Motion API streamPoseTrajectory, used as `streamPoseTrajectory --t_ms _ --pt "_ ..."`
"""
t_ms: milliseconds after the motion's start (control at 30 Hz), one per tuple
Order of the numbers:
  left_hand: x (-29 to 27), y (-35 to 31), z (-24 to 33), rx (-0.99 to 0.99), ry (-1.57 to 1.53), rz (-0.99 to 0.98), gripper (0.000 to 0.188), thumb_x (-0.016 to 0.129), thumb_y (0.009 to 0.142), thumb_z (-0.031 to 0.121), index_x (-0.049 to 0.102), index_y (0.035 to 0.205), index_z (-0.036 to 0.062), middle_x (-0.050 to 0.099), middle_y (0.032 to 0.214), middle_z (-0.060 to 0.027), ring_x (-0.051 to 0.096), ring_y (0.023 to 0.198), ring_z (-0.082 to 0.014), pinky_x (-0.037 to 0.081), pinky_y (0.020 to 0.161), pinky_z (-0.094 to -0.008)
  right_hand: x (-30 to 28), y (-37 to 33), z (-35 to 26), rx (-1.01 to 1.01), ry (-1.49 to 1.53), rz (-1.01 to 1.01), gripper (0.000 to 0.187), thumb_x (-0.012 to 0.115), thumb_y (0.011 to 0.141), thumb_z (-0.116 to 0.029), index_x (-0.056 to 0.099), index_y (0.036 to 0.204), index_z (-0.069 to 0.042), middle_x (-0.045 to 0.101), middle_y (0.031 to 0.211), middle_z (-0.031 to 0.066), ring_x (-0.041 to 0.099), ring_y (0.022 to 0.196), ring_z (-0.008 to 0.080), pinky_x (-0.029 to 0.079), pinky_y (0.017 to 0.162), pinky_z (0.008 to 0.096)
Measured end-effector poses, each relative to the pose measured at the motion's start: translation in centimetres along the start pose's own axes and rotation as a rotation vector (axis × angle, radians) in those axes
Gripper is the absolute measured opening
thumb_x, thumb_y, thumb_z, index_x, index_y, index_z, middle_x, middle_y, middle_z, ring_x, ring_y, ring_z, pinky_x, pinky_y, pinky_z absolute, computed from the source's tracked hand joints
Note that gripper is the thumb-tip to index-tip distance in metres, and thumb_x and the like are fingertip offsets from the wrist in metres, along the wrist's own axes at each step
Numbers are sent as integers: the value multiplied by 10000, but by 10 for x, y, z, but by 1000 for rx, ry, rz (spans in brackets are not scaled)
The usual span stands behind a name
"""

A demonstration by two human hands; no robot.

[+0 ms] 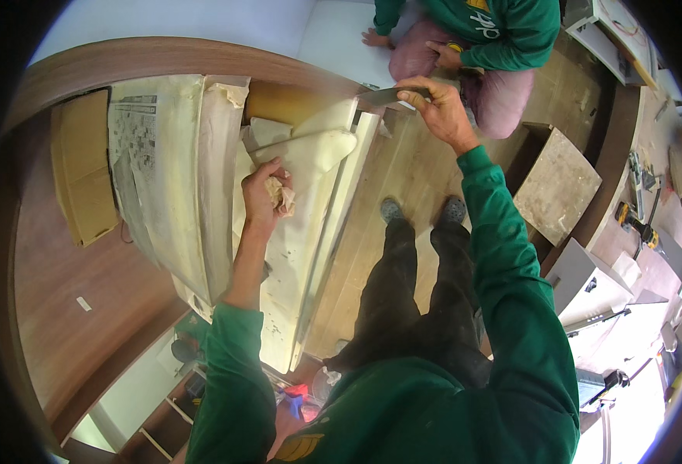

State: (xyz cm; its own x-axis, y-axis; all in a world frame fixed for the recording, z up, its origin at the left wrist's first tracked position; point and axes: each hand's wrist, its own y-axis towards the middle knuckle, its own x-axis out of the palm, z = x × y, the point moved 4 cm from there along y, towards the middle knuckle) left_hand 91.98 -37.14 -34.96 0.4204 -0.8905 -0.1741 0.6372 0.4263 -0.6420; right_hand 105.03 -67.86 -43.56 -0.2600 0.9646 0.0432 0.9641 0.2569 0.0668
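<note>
My left hand [259, 195] is closed around a crumpled beige wad [283, 198], paper or cloth, over a cream panel [298, 232]. My right hand [439, 113] reaches forward and grips a flat dark blade [385, 97], like a scraper, between thumb and fingers. The blade's far end lies against or just over the curved wooden edge [310, 66]; I cannot tell whether they touch. Left of my left hand stands a large cream box-like body [163, 162] with a patch of print and a torn corner.
A co-worker in a green sweatshirt [503, 31] kneels on the wood floor [364, 271] ahead. Flattened cardboard [86, 170] leans at the left. A stained box [557, 185] stands at my right, with a yellow-black drill [636, 224], a white drawer [584, 286] and loose tools beyond.
</note>
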Motion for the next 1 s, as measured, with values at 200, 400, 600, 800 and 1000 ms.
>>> streamPoseTrajectory --t_ms 200,400,600,800,1000 --pt "3 -2 3 17 2 23 340 669 854 351 566 693 70 543 566 -73 490 378 -161 288 295 -294 -17 14 -12 -84 -231 -194 197 701 891 -150 710 1043 -24 720 949 136 669 819 197 531 748 318" --pt "5 -4 6 -44 13 37 351 673 872 380 573 700 90 556 590 -54 527 456 -154 368 384 -291 -26 -62 -56 58 -264 117 251 676 882 -122 689 1122 -49 712 982 149 672 845 275 531 750 353" --pt "1 -8 5 -19 16 30 375 672 870 398 583 685 84 555 574 -49 528 446 -163 360 358 -306 46 -86 -117 -325 -735 102 401 604 784 -50 636 1184 -47 659 1099 112 602 1011 278 493 826 394" --pt "5 -1 4 -11 -21 -20 377 670 864 400 576 684 83 544 559 -55 502 406 -168 319 322 -306 94 -63 -131 -363 -1141 -29 355 531 836 -157 633 1100 57 635 1070 173 557 1003 313 410 847 416" --pt "3 -3 3 3 -34 -104 400 637 870 437 565 681 92 525 540 -53 408 314 -177 270 293 -315 124 -45 -149 -205 -1441 -161 338 499 887 -225 666 1005 45 631 911 147 558 918 285 371 801 427"
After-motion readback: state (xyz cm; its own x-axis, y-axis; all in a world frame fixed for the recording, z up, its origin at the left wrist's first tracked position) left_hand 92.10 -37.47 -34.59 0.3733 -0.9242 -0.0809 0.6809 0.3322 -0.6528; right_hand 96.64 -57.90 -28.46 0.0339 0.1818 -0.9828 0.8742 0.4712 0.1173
